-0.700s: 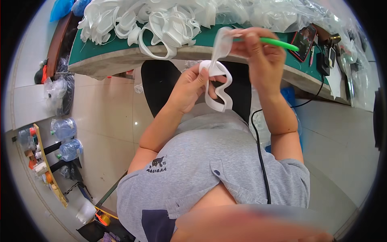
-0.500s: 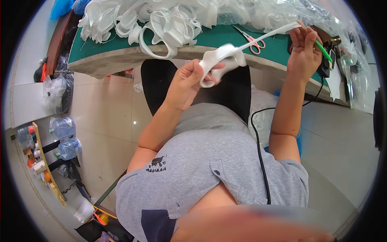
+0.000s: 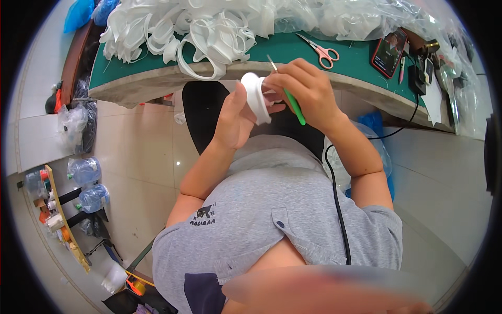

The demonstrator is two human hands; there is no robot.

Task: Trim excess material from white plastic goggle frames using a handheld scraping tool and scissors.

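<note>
Brought right hand (image 3: 309,91) back from the right side of the table (image 3: 353,63) to beside the white looped gasket (image 3: 256,99), up in the air near the table's front edge. Curled left hand (image 3: 232,118) loosely round gasket, with thumb on near side, fingertips past far side. Closed right fingers on a slim green-handled craft knife (image 3: 295,108); can't tell if also pinching gasket. Looks light, soft, springy; likely to buckle if squeezed. Best held by the thick band, clear of the blade.
</note>
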